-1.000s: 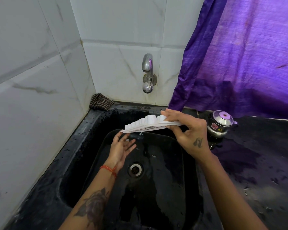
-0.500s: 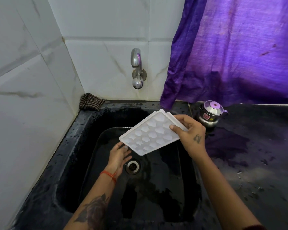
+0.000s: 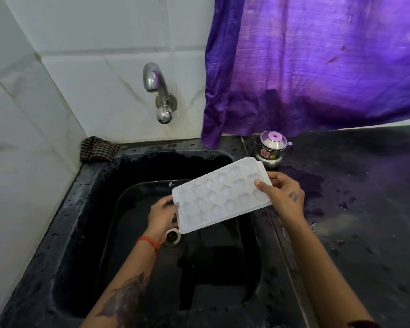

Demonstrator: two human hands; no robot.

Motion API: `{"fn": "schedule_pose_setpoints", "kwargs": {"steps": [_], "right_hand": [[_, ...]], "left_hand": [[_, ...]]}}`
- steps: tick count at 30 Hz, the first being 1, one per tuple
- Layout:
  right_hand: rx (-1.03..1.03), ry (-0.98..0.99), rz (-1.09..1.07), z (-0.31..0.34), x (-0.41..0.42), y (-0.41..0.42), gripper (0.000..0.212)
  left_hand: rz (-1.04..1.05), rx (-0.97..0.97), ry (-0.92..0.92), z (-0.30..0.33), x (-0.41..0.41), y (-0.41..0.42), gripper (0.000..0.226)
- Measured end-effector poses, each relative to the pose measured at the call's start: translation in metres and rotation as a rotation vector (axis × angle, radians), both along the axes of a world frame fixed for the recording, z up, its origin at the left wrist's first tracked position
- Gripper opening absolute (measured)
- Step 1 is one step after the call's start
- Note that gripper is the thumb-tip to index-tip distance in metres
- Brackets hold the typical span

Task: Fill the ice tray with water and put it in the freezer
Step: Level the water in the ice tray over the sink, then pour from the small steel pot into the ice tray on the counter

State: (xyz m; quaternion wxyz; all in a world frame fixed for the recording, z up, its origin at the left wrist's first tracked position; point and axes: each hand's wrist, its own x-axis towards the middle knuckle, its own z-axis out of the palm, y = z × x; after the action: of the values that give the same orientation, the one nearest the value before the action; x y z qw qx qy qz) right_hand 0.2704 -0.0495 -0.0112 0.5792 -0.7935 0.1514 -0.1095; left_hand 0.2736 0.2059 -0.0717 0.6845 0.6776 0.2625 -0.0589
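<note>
While the ice tray stood almost on its edge 1 second ago, it is now turned with its cavities up, nearly flat, above the black sink. The right hand grasps its end at 3 o'clock, thumb on top. The left hand has come up to grasp the corner at 9 o'clock. No water runs from the tap at 11 o'clock. Probably rinsing is finished and filling comes next; the cavities look empty.
</note>
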Motion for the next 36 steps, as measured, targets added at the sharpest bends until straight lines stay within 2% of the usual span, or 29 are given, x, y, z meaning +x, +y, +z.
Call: {"fn": "schedule_pose_setpoints", "kwargs": {"steps": [3,9,19,30,36], "right_hand": [[-0.01,0.028,-0.041,-0.001,0.005,-0.029,0.017],[-0.007,0.081,-0.127,-0.002,0.019,-0.096,0.027],[-0.094,0.23,-0.153,-0.022,0.041,-0.195,0.028],[-0.253,0.443,-0.169,-0.036,0.062,-0.224,0.03],[-0.298,0.463,-0.219,-0.044,0.061,-0.227,0.027]], "left_hand": [[-0.03,0.018,-0.021,0.003,0.009,-0.024,0.026],[-0.037,0.024,-0.05,0.008,0.023,-0.087,0.027],[-0.029,0.135,-0.064,0.002,0.05,-0.181,0.03],[-0.067,0.267,-0.027,-0.001,0.068,-0.215,0.031],[-0.136,0.269,-0.023,-0.004,0.07,-0.219,0.031]]}}
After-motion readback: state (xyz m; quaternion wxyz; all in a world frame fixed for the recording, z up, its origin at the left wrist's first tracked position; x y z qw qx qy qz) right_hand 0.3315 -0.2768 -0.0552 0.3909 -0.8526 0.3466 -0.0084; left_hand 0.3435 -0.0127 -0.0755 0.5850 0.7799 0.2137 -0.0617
